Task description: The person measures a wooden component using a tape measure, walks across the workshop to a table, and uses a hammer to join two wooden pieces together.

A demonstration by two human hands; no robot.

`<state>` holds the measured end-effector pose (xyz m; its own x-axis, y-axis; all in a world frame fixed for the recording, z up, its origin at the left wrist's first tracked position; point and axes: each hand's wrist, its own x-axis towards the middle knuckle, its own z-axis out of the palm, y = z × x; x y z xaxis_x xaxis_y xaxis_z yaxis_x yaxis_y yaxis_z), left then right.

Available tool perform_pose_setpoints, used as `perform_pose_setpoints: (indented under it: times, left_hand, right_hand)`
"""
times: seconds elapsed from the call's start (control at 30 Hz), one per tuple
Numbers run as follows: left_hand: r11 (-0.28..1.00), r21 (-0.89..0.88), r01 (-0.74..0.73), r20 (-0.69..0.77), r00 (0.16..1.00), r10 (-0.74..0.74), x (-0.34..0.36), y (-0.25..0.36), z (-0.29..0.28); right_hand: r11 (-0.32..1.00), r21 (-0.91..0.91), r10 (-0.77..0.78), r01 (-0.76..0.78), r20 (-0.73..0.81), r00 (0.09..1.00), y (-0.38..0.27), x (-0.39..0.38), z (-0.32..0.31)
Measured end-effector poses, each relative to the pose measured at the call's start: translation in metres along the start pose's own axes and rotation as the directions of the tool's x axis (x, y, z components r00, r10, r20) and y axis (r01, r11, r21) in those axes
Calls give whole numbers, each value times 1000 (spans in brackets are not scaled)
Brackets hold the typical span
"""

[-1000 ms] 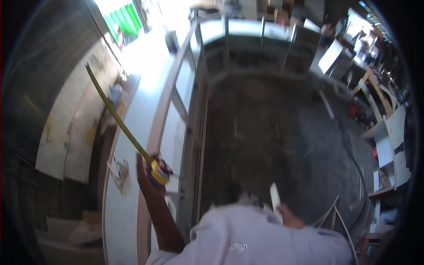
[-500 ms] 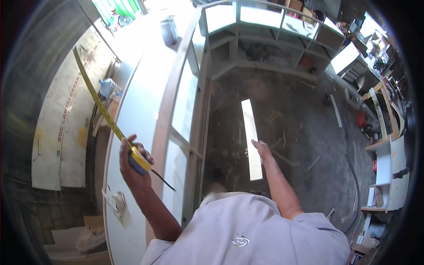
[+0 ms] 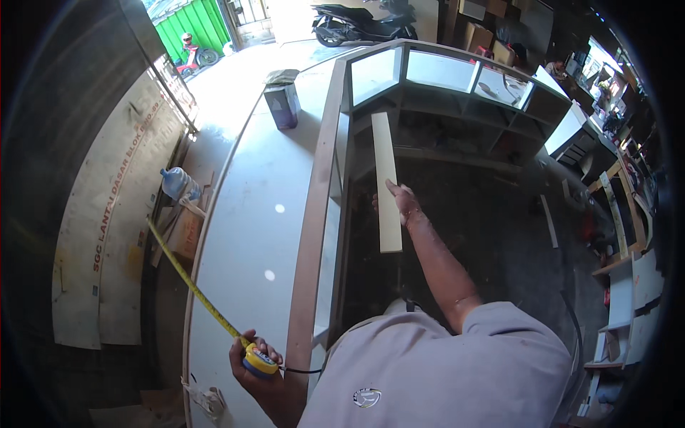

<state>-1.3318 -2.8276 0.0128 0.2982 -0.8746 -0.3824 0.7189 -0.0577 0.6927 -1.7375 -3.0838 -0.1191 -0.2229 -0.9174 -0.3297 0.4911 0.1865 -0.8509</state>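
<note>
My left hand [image 3: 255, 369] is closed around a yellow and blue tape measure [image 3: 260, 361], low over the white panel. Its yellow blade [image 3: 191, 285] sticks out toward the far left, past the panel's edge, with the tip in the air. A dark strap trails from the case toward my body. With my right hand [image 3: 404, 202] I grip a narrow, pale wooden board [image 3: 387, 178] by its right edge, thumb on top and fingers underneath. The board is held in the air, its far end in front of the cabinet frame.
A long white panel [image 3: 242, 235] with a wooden rail [image 3: 311, 250] runs along my left. An open-shelved cabinet frame [image 3: 457, 100] curves across the far side. On the panel stands a paint can [image 3: 281, 105]. A water jug [image 3: 178, 184] sits beyond the panel; a motorbike [image 3: 364, 23] is parked outside.
My left hand has come down and nearer with the tape measure, its blade dropping lower. My right hand has moved the board farther away and slightly left. The view has tilted up.
</note>
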Motion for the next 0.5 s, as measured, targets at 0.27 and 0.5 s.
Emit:
perform_pose_setpoints:
  times: [0.27,0.5]
  left_hand:
    - [977,-55,-205,-67,977,201,65,-18,79]
    - [963,-85,-256,-172,956,239,112,-50,132]
  right_hand:
    - [987,162,-5,-5,66,998,-47,184,52]
    - [987,153,62,-53,-58,996,-68,252,84]
